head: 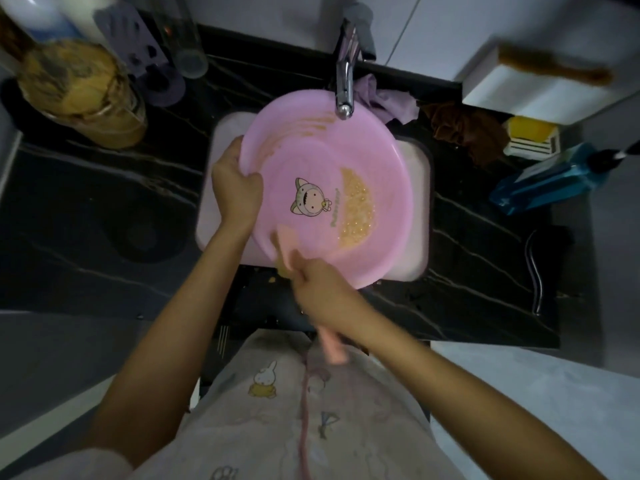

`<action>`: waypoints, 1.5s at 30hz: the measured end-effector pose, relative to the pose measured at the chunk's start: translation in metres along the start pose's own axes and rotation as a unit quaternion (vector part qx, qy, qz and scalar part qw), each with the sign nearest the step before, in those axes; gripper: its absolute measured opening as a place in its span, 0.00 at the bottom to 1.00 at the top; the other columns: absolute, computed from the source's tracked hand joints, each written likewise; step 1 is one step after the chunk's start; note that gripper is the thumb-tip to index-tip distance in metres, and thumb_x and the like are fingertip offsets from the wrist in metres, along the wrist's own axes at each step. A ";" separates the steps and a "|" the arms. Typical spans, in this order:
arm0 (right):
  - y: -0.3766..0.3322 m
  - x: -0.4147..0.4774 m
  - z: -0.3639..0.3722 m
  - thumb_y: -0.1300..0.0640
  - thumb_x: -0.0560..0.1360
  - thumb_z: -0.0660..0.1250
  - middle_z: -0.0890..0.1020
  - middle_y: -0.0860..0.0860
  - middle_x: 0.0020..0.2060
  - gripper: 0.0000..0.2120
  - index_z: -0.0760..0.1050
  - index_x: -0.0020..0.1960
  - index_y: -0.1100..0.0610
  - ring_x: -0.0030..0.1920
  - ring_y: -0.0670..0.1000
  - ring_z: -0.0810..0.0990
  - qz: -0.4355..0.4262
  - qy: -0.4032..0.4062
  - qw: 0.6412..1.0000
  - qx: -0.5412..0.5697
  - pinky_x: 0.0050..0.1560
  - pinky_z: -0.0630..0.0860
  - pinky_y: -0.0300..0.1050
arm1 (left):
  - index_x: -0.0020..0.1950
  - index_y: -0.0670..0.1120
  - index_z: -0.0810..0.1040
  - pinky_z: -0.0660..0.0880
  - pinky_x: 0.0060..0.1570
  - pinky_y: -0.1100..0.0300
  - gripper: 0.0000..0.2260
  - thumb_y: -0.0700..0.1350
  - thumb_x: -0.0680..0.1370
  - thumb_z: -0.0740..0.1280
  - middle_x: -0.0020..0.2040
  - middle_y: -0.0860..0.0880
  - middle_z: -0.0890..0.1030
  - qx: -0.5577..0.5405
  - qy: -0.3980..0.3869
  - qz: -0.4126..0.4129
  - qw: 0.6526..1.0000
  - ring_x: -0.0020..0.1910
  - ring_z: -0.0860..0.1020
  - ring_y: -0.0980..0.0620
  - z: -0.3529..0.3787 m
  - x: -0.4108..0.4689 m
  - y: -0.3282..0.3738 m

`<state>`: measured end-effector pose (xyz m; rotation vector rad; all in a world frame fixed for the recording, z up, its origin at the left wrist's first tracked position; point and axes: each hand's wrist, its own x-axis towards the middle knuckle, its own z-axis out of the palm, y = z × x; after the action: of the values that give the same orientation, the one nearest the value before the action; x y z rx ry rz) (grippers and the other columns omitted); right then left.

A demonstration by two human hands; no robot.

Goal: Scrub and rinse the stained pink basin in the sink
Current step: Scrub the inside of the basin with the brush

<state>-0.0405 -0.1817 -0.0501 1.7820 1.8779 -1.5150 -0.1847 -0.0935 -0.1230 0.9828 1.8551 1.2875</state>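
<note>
The left hand (235, 188) grips the left rim of the pink basin (311, 150), which sits in the sink (417, 209) below the tap (344, 81). The right hand (318, 289) clasps a pink brush (333, 348) at the basin's near rim. Yellowish residue (358, 206) pools toward its right side.

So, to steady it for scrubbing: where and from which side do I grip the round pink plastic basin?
Probably the left rim of the round pink plastic basin, from the left, where the left hand grips. That thin lip wraps easily; the chrome tap overhangs the far edge, yellowish foam pools at right, and the right hand holds a pink brush at the near edge.
</note>
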 end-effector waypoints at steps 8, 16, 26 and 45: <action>0.062 -0.023 -0.004 0.54 0.82 0.51 0.78 0.54 0.41 0.19 0.63 0.71 0.55 0.44 0.57 0.79 0.084 0.024 0.989 -0.122 0.41 0.76 0.52 | 0.59 0.47 0.79 0.76 0.42 0.71 0.23 0.29 0.69 0.60 0.48 0.53 0.80 -0.019 -0.003 -0.003 1.000 0.45 0.78 0.61 -0.007 0.000 -0.007; 0.051 0.005 -0.004 0.54 0.82 0.53 0.79 0.49 0.49 0.20 0.62 0.74 0.51 0.38 0.43 0.75 -0.015 -0.045 0.999 -0.006 0.38 0.69 0.29 | 0.61 0.49 0.78 0.74 0.40 0.75 0.22 0.31 0.71 0.61 0.50 0.54 0.79 0.004 0.002 0.010 1.000 0.48 0.78 0.58 -0.008 0.000 -0.004; 0.105 0.075 -0.106 0.54 0.81 0.52 0.69 0.53 0.42 0.19 0.60 0.71 0.51 0.41 0.53 0.73 0.117 0.073 0.883 -0.449 0.37 0.73 0.44 | 0.61 0.48 0.78 0.77 0.43 0.71 0.23 0.30 0.71 0.62 0.50 0.53 0.80 0.001 -0.017 0.016 1.000 0.48 0.79 0.56 -0.009 0.001 -0.001; 0.031 0.017 -0.025 0.56 0.81 0.54 0.75 0.51 0.40 0.19 0.65 0.72 0.51 0.27 0.49 0.71 0.016 -0.091 0.996 -0.004 0.24 0.70 0.39 | 0.61 0.48 0.77 0.72 0.40 0.77 0.24 0.29 0.70 0.61 0.50 0.53 0.79 0.019 -0.011 0.021 1.000 0.49 0.78 0.55 -0.009 -0.001 0.004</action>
<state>-0.0071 -0.1586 -0.0669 1.6040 1.7576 -1.5968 -0.1911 -0.0977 -0.1166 1.0570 1.8571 1.2672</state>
